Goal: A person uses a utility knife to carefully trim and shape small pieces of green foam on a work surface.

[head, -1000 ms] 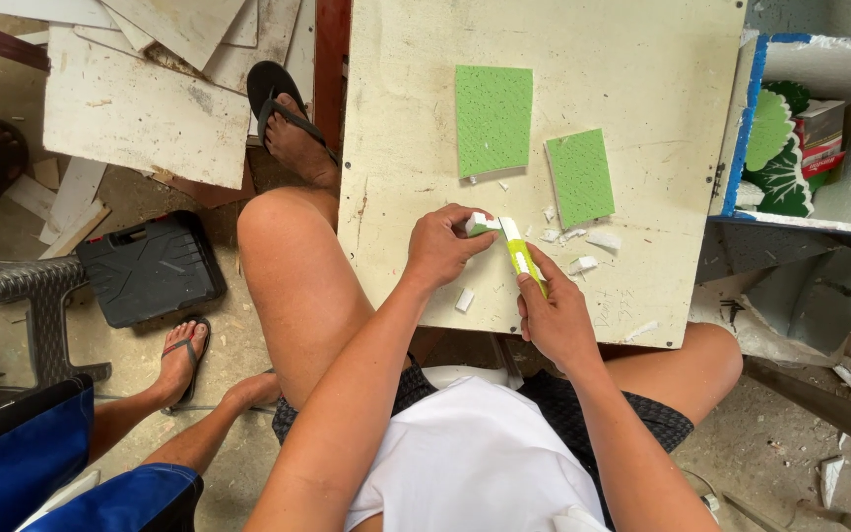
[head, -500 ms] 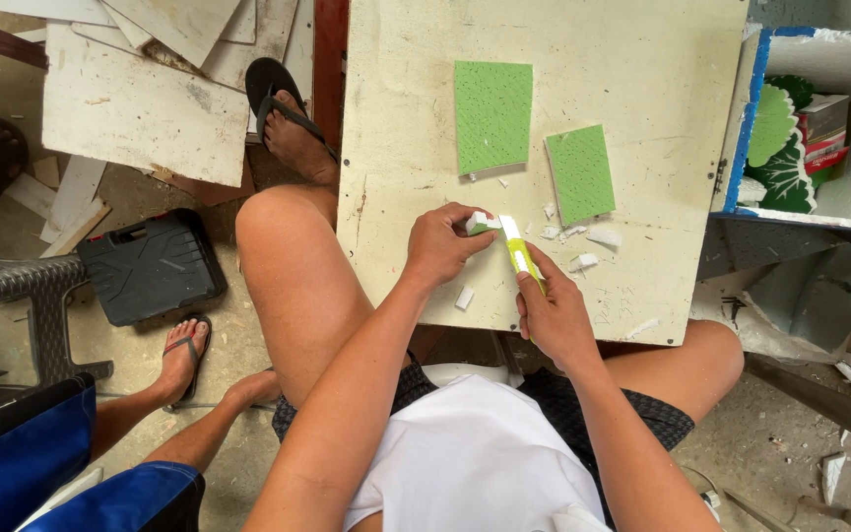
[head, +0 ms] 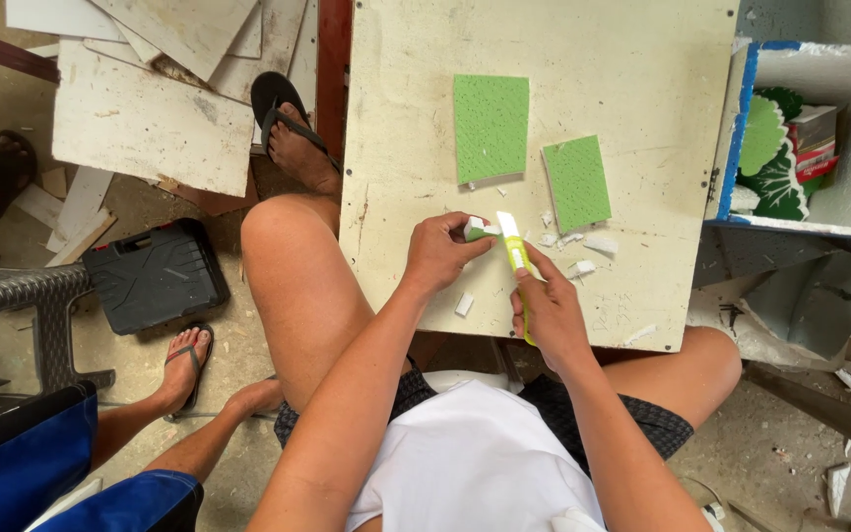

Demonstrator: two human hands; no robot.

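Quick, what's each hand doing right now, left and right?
Left hand: closed, pinching a small green-and-white foam piece on the board.
Right hand: closed around a yellow-green utility knife, blade at the piece.

Hands (head: 492, 281) with knife (head: 516, 258), foam piece (head: 475, 230)

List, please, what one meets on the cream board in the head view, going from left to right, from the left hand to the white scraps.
Left hand pinching a small green-and-white piece → large green sheet → yellow-green utility knife held by the right hand → smaller green sheet → white scraps.
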